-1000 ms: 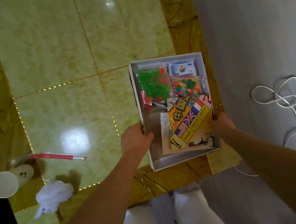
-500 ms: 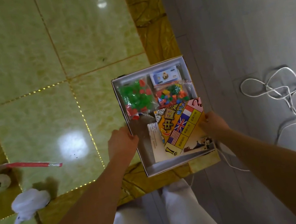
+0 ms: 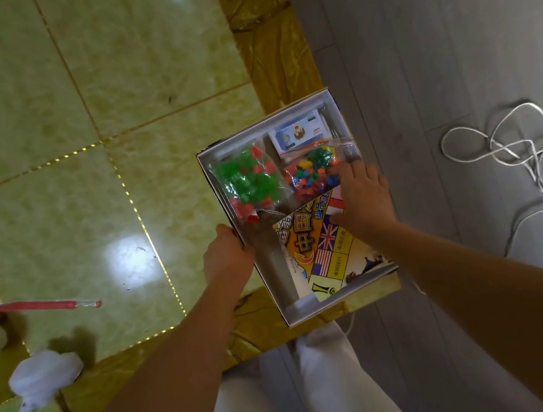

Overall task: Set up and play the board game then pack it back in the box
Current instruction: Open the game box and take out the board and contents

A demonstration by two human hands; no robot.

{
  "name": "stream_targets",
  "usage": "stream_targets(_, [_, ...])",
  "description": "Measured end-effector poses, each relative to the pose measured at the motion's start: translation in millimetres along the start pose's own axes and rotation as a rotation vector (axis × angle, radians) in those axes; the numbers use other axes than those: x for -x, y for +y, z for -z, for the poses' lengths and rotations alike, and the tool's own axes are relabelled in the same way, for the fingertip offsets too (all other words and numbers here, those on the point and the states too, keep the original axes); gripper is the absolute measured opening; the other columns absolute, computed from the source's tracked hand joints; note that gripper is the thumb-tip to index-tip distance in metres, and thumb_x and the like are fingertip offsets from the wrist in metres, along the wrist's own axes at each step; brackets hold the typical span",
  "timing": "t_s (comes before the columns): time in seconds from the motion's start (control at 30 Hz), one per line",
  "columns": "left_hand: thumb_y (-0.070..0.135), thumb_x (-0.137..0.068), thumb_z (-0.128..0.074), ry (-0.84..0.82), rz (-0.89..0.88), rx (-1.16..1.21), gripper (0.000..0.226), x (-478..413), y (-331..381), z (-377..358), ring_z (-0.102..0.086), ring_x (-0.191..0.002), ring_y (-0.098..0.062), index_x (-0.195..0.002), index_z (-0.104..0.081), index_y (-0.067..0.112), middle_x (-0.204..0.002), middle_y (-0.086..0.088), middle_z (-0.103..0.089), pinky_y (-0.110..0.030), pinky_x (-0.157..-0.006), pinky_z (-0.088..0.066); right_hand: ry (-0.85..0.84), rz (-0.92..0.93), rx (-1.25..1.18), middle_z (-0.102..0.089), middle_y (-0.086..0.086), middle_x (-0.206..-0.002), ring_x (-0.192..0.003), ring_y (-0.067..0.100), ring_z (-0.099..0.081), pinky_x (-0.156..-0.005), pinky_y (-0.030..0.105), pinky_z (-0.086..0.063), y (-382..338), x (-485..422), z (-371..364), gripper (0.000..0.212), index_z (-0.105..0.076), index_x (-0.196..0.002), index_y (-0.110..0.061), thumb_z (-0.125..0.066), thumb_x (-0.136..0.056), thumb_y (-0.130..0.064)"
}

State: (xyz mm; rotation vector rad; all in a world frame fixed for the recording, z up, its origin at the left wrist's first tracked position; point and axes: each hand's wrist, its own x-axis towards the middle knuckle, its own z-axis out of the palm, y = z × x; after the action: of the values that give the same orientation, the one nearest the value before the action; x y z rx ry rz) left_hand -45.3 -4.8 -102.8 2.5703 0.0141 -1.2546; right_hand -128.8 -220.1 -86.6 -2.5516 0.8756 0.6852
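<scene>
Box [image 3: 271, 268], lid off, sits on the desk's [image 3: 141, 67] near right corner. Left hand [image 3: 227, 260] curls its fingers over the box's left wall. Right hand [image 3: 361, 194] lies inside, fingers fairly straight on the bag of mixed pieces [image 3: 307, 173], hiding part of the folded board [image 3: 324, 254]. The print on the banknotes [image 3: 298, 131] is too blurred to read.

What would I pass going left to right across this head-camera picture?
Crumpled white tissue → bag of green pieces → bag of mixed coloured pieces → tangled white cable on the floor.
</scene>
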Motion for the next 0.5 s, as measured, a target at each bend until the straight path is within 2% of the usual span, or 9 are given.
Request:
stream_targets(0.1, [0.027,-0.090,-0.060,0.140,0.013,0.101,0.032,4.9,6.6,11.2,-0.063,-0.091,-0.032,-0.111,-0.043,0.010,-0.096,-0.009,-0.066,-0.034,-0.072,-0.046,-0.042,-0.035,-0.249,-0.050,0.002,-0.121,-0.112,0.019,-0.049,-0.095,0.035,-0.044,4.2,-5.3,7.6,0.052,-0.053,-0.121,-0.018,-0.079,-0.076,-0.022])
stream_targets(0.17, [0.030,-0.092,-0.059,0.205,-0.092,0.158,0.022,13.8,14.6,20.2,-0.062,-0.084,-0.023,-0.102,-0.048,0.014,-0.085,-0.001,-0.062,-0.029,-0.065,-0.041,-0.120,-0.048,-0.435,-0.058,0.005,-0.110,-0.097,0.020,-0.057,-0.080,0.033,-0.052,6.0,-7.3,17.3,0.029,-0.062,-0.107,-0.010,-0.072,-0.082,-0.019])
stream_targets(0.23, [0.030,-0.093,-0.058,0.137,-0.221,0.259,0.012,24.0,23.3,26.7,-0.060,-0.073,-0.003,-0.090,-0.056,0.018,-0.075,0.009,-0.056,-0.017,-0.058,-0.038,-0.182,-0.088,-0.614,-0.063,0.010,-0.090,-0.084,0.022,-0.061,-0.067,0.029,-0.051,4.4,-7.7,29.3,0.013,-0.061,-0.092,-0.002,-0.062,-0.089,-0.014])
stream_targets(0.3, [0.031,-0.094,-0.059,-0.035,-0.288,0.373,0.017,30.1,28.2,29.1,-0.060,-0.071,0.006,-0.086,-0.063,0.016,-0.078,0.013,-0.061,-0.009,-0.062,-0.041,-0.200,-0.180,-0.794,-0.066,0.013,-0.089,-0.083,0.023,-0.066,-0.070,0.030,-0.053,0.4,-7.5,39.1,0.013,-0.060,-0.089,-0.005,-0.055,-0.094,-0.016])
stream_targets(0.37, [0.029,-0.093,-0.060,-0.201,-0.265,0.491,0.020,28.6,27.8,29.8,-0.068,-0.079,-0.008,-0.092,-0.070,0.011,-0.087,0.004,-0.072,-0.027,-0.074,-0.054,-0.176,-0.251,-0.914,-0.068,0.012,-0.096,-0.087,0.024,-0.069,-0.077,0.037,-0.057,-6.6,-7.2,43.6,0.011,-0.060,-0.093,-0.011,-0.053,-0.097,-0.019])
stream_targets(0.43, [0.024,-0.094,-0.059,-0.209,-0.226,0.568,0.017,24.2,24.0,33.2,-0.070,-0.083,-0.024,-0.088,-0.070,0.011,-0.088,-0.005,-0.074,-0.043,-0.079,-0.057,-0.121,-0.260,-0.967,-0.064,0.009,-0.104,-0.092,0.023,-0.068,-0.079,0.040,-0.058,-13.9,-7.2,42.9,0.009,-0.057,-0.104,-0.015,-0.054,-0.096,-0.015])
stream_targets(0.5, [0.020,-0.096,-0.056,-0.124,-0.174,0.669,0.018,20.4,18.4,40.2,-0.069,-0.078,-0.023,-0.083,-0.066,0.014,-0.086,-0.005,-0.073,-0.041,-0.075,-0.057,-0.136,-0.291,-1.096,-0.062,0.006,-0.109,-0.093,0.022,-0.068,-0.079,0.039,-0.058,-23.0,-6.2,42.7,0.022,-0.049,-0.116,-0.017,-0.055,-0.095,-0.011])
